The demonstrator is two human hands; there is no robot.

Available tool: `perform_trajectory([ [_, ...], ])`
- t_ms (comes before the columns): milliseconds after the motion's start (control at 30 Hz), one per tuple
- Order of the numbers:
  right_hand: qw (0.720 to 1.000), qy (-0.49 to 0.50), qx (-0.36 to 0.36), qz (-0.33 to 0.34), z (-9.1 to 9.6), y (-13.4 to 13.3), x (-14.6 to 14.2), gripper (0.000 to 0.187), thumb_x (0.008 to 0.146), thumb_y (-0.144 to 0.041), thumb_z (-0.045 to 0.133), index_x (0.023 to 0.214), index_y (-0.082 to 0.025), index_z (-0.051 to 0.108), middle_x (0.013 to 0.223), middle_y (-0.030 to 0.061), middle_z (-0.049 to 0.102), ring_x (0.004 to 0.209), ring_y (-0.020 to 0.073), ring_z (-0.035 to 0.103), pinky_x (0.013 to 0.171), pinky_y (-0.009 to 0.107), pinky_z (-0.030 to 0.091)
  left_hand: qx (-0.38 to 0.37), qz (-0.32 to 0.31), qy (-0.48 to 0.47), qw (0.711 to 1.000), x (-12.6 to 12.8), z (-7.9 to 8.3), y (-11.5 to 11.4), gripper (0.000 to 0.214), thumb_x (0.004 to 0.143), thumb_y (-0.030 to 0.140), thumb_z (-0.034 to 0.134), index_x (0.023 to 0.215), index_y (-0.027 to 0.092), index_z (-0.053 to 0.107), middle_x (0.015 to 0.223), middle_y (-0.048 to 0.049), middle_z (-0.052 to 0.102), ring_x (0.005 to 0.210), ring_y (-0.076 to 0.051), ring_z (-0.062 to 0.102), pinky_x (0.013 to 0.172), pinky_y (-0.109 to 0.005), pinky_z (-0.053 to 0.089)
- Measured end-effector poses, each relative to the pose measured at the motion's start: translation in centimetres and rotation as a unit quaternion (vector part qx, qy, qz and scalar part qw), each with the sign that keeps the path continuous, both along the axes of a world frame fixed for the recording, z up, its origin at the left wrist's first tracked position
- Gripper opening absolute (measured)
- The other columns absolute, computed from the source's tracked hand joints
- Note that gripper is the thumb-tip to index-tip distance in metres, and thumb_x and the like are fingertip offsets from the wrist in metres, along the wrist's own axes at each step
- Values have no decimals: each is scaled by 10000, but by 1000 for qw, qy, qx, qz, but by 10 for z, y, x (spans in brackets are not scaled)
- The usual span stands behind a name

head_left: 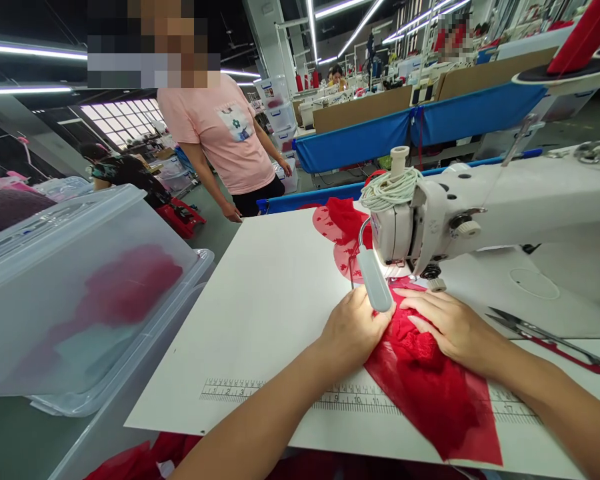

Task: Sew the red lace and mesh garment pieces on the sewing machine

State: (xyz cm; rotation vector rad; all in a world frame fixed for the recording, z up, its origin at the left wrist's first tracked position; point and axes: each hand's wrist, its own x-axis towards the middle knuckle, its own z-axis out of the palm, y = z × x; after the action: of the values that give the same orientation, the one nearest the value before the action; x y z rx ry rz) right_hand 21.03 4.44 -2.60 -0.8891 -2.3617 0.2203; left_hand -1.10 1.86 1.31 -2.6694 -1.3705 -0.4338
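A piece of red lace fabric [430, 387] lies on the white sewing table [270, 307] and runs under the head of a white sewing machine [480, 213]. My left hand [353, 330] lies flat on the fabric's left side, just before the needle, partly behind the machine's small lamp [373, 279]. My right hand [447, 327] rests flat on the fabric to the right, fingers stretched toward the presser foot. More red lace [343, 230] comes out behind the machine.
Thread snips with red handles [550, 337] lie on the table to the right. Translucent plastic bins [75, 293] holding red cloth stand at the left. A person in a pink shirt [225, 133] stands beyond the table. A printed ruler [350, 399] runs along the table's near edge.
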Motion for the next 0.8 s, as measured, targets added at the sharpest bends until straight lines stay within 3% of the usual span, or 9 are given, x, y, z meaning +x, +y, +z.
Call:
perform_trajectory([
  [133, 999, -3, 50, 14, 0, 0, 2, 338, 1024, -167, 386, 1239, -197, 645, 1314, 119, 696, 1134, 246, 669, 911, 421, 582, -30, -104, 11, 994, -2, 7, -3, 310, 1021, 234, 427, 794, 172, 628, 774, -41, 592, 669, -164, 519, 611, -297, 427],
  [200, 997, -3, 71, 35, 1, -1, 3, 358, 1000, -121, 383, 1215, -199, 658, 1318, 111, 695, 1144, 239, 662, 933, 415, 578, -43, -98, -8, 994, -4, 10, -5, 376, 1067, 337, 375, 853, 165, 632, 785, -45, 604, 720, -183, 555, 653, -303, 461],
  [367, 995, -3, 82, 52, 0, -6, 7, 444, 922, -41, 388, 1220, -200, 677, 1151, 86, 759, 1018, 239, 667, 854, 393, 603, -41, -94, -6, 995, -4, 6, -10, 612, 1078, 560, 255, 1261, 86, 596, 885, -95, 654, 801, -240, 616, 715, -355, 516],
  [600, 991, -42, 128, -2, -12, -8, 12, 564, 810, 3, 409, 1246, -216, 692, 1199, 67, 759, 1168, 234, 656, 899, 396, 554, 3, -96, 20, 995, -2, -3, -15, 804, 1005, 713, 225, 1192, 58, 653, 1049, -193, 657, 892, -265, 641, 729, -373, 545],
  [800, 991, -49, 123, -10, -11, -10, 12, 554, 796, -9, 415, 1204, -236, 713, 1167, 68, 772, 1133, 236, 673, 904, 414, 505, 13, -77, 36, 996, -3, -8, -18, 804, 989, 727, 240, 1216, 80, 660, 1012, -189, 683, 851, -270, 632, 726, -390, 527],
])
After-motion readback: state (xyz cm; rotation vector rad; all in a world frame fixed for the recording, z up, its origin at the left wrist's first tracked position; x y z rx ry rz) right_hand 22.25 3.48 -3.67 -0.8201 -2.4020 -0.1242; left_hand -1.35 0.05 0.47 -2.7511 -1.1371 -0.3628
